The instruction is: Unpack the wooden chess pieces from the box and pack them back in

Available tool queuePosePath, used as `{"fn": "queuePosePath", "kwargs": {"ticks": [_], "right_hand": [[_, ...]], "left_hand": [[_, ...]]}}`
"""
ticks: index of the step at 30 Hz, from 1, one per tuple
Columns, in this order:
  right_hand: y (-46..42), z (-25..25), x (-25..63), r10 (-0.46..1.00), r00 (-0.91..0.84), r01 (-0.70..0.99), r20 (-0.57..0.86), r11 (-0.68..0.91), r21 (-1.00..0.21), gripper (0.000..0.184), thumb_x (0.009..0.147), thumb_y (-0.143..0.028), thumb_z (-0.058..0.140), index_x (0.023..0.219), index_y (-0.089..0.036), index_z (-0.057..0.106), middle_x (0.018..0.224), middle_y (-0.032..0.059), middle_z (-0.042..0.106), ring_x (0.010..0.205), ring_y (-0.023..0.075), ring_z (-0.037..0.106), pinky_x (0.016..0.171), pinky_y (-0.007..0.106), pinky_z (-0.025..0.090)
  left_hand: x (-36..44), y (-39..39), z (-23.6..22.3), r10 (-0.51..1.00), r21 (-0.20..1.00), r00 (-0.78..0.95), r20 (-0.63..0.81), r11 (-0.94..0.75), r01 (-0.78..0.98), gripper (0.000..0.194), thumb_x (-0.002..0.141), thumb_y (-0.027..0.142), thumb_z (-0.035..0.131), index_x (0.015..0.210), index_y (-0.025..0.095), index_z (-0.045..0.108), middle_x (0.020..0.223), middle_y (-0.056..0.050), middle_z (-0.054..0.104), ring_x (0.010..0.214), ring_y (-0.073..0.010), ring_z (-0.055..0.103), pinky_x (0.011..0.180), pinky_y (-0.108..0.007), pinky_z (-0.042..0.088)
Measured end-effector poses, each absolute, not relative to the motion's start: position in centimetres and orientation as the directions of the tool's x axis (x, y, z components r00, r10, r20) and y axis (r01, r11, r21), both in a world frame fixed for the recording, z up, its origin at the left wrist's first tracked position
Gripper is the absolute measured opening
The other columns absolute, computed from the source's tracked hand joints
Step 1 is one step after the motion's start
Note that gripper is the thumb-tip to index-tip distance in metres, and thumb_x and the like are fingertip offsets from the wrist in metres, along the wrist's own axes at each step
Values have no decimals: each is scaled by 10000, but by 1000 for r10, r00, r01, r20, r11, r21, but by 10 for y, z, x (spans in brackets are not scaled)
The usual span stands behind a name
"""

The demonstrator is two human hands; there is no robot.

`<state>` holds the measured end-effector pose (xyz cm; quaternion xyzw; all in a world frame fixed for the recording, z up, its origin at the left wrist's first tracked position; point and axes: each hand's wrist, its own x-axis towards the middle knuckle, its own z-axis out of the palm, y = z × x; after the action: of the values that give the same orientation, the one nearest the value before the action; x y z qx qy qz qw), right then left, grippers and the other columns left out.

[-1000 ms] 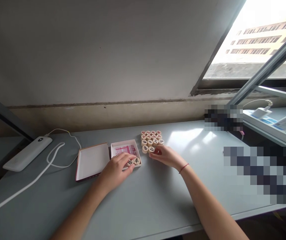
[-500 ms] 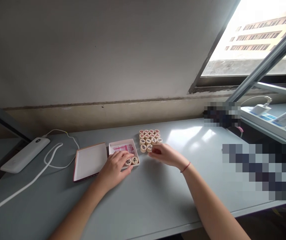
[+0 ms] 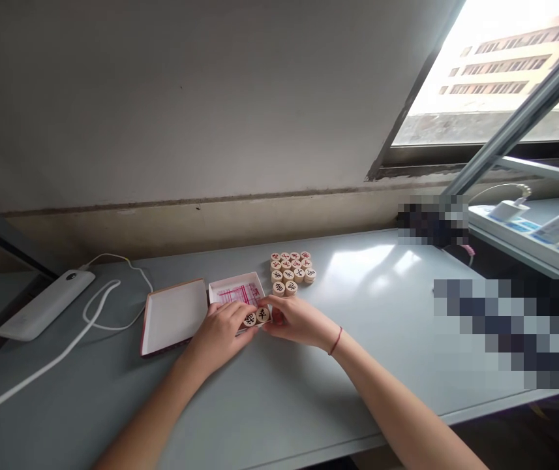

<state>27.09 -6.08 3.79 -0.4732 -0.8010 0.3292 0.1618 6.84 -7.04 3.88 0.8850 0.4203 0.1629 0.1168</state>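
Observation:
My left hand (image 3: 224, 333) lies over the near left part of a shallow white box (image 3: 214, 287), with its fingers across the inside and its thumb along the front wall. Beside it, my right hand (image 3: 301, 321) is at the box's near right corner, fingers above and thumb below a round wooden Chinese chess piece (image 3: 262, 314). Another black-marked piece (image 3: 250, 319) sits to its left, partly under my left fingers. Behind my right hand, several stacked chess pieces (image 3: 291, 264) stand in rows, red characters at the back and black ones in front.
The box lid (image 3: 174, 316) lies upturned left of the box. Farther left are a white power bank (image 3: 47, 305) and a looping white cable (image 3: 64, 352). A power strip (image 3: 528, 228) rests on a shelf at right. Blurred-out items lie on the right side of the grey desk (image 3: 357, 365).
My right hand has moved left from the front row of stacked pieces to the box corner, leaving a black-marked piece in that row. My left hand has stayed on the box.

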Motion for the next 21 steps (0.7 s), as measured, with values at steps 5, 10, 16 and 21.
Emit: {"fn": "queuePosePath", "kwargs": {"ticks": [5,10,16,21], "right_hand": [[-61,37,271,868,-496,648,-38,340,-682,343,765,-230,603,1107,-203,601,657,-19,587,576,122,494,571,232,355],[-62,43,273,858,-514,598,-3,356,-719,320,795,-313,601,1097,-206,599,605,-49,494,531,101,417,522,225,311],[-64,52,273,847,-526,495,73,374,-784,168,848,-283,518,945,-185,614,584,-59,428,528,86,350,503,223,271],[-66,55,269,846,-530,411,54,312,-857,129,842,-267,505,752,-181,537,568,-64,386,522,78,310,484,223,243]], "left_hand": [[67,-70,42,769,491,605,204,-615,617,224,886,202,546,1108,231,555,1085,-42,640,856,-170,653,838,-329,498],[66,-69,41,782,548,583,220,-593,589,247,904,191,513,1143,244,547,1112,-44,603,906,-170,649,836,-307,520],[68,-71,40,782,586,533,323,-608,536,243,918,252,517,1159,261,551,1107,-36,601,1026,-178,617,883,-296,513],[71,-75,41,771,604,516,373,-624,496,256,912,280,543,1167,265,560,1100,-40,613,1011,-173,623,883,-290,519]]}}
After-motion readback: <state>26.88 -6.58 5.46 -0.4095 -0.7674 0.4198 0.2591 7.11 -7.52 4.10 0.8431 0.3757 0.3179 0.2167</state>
